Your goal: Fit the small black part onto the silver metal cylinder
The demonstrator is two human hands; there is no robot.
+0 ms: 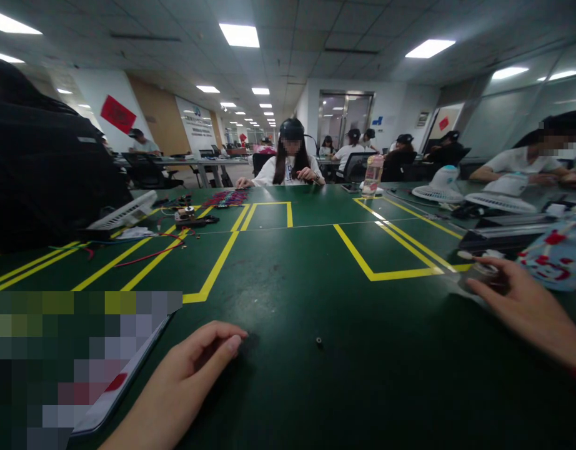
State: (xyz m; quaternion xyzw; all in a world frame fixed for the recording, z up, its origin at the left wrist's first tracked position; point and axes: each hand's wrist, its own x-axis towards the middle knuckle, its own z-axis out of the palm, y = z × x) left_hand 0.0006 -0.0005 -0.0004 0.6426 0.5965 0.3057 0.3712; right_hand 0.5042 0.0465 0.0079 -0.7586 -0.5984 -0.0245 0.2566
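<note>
My left hand (189, 375) rests low on the green table (288, 387), fingers curled together with the tips pressed down beside a small dark patch (251, 341). What they pinch, if anything, I cannot make out. My right hand (526, 306) reaches in from the right edge. Its thumb and forefinger close around a small grey part (483, 272) with a white tip, near the corner of a yellow tape outline (391, 274). A tiny black ring-shaped piece (318, 341) lies loose on the table between my hands.
A flat tablet-like device (124, 381) lies at my left. Red wires (152, 253), a circuit module (187, 215) and a white unit (124, 215) sit at the far left. White fans (440, 187), a bottle (372, 176) and a patterned pouch (557, 259) are at the right. People sit around the table.
</note>
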